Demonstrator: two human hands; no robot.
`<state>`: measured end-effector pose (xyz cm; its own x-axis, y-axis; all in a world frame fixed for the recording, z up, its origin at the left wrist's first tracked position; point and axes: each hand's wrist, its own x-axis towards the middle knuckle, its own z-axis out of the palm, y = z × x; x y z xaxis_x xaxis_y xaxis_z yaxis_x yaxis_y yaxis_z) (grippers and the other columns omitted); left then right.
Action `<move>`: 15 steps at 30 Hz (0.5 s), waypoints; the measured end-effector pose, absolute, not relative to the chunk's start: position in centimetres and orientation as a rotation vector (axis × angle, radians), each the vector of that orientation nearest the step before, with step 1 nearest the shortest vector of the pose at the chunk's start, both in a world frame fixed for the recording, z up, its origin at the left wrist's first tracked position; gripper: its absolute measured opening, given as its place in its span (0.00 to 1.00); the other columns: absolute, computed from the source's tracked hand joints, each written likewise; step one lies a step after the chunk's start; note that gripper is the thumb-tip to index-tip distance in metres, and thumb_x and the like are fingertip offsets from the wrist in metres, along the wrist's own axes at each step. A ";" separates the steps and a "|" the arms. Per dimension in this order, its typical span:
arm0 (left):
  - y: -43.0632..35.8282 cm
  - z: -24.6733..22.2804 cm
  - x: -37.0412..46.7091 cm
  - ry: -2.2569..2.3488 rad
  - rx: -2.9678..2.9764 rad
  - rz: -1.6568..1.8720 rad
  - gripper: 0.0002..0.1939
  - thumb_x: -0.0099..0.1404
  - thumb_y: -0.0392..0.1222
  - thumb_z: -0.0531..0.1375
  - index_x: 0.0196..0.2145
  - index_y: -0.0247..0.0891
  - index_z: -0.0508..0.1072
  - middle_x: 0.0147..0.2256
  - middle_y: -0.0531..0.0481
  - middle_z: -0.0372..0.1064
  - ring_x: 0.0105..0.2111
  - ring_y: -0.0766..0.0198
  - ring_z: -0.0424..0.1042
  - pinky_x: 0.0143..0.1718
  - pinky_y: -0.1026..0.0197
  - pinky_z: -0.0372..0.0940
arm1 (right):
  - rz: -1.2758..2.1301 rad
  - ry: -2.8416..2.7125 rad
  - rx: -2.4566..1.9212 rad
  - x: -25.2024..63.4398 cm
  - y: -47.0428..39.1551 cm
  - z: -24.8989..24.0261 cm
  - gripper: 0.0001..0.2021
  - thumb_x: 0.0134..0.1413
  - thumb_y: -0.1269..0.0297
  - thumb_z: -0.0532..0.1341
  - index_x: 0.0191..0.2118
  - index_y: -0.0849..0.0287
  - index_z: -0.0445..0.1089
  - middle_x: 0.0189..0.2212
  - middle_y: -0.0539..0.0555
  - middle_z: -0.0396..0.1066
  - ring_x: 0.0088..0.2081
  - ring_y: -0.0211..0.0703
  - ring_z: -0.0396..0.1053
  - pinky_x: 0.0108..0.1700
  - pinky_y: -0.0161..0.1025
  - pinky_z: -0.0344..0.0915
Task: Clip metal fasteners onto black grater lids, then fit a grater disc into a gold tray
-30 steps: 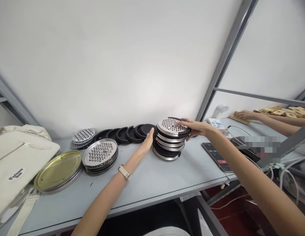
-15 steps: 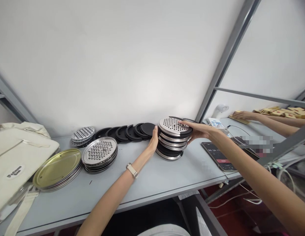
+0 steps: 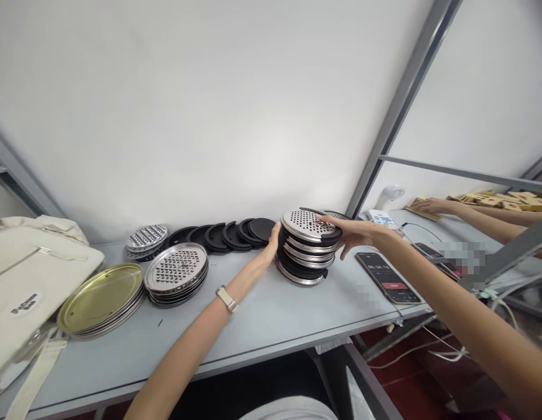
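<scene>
A tall stack of round metal grater discs with black rims (image 3: 309, 256) stands on the grey table (image 3: 271, 318). My left hand (image 3: 273, 245) rests upright against its left side, fingers extended. On the right side and top edge lies my right hand (image 3: 347, 229), fingers spread, with a fingertip on the top disc. Left of the stack, overlapping black round parts (image 3: 229, 236) run along the wall. Farther left are a pile of silver grater discs (image 3: 177, 271), small grater discs (image 3: 147, 238) and a pile topped by a gold-coloured disc (image 3: 102, 297).
A cream bag (image 3: 34, 280) sits at the far left. Right of the stack lies a phone (image 3: 387, 277) showing a timer, with cables beyond. Metal shelf posts (image 3: 402, 99) rise at the right. Another person's hand (image 3: 430, 205) touches yellowish pieces at the far right.
The fingers of my right hand have spread and loosened at the stack's right side. My left wrist has moved slightly left and lower. The stack stands in nearly the same place.
</scene>
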<state>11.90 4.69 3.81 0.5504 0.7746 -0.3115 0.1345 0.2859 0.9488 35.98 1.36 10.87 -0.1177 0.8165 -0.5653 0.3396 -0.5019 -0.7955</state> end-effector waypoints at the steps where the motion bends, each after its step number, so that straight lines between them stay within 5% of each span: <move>1: 5.0 4.0 11.5 0.957 1.202 0.463 0.50 0.56 0.78 0.33 0.65 0.41 0.45 0.62 0.38 0.51 0.60 0.43 0.54 0.54 0.38 0.56 | 1.697 -1.283 -1.777 36.0 1.3 11.0 0.32 0.52 0.35 0.54 0.47 0.61 0.68 0.43 0.68 0.75 0.42 0.60 0.74 0.38 0.55 0.74; 9: 6.0 4.1 11.6 1.089 0.900 0.305 0.59 0.44 0.84 0.41 0.56 0.31 0.59 0.56 0.29 0.60 0.50 0.47 0.67 0.45 0.52 0.67 | 1.816 -1.219 -1.631 36.2 0.9 10.5 0.34 0.51 0.36 0.56 0.53 0.62 0.62 0.47 0.69 0.72 0.44 0.62 0.74 0.42 0.60 0.72; 15: 5.4 2.9 11.7 0.881 0.948 0.298 0.54 0.51 0.82 0.33 0.55 0.36 0.64 0.57 0.35 0.61 0.55 0.46 0.63 0.51 0.47 0.64 | 1.805 -1.164 -1.529 34.4 0.1 10.2 0.35 0.53 0.40 0.58 0.58 0.60 0.57 0.50 0.68 0.70 0.45 0.59 0.73 0.44 0.61 0.70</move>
<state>11.67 5.38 2.92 0.6277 0.5772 -0.5223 0.1417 0.5750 0.8058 34.45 0.13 10.17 -0.2444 0.8113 -0.5310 0.1486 -0.5098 -0.8473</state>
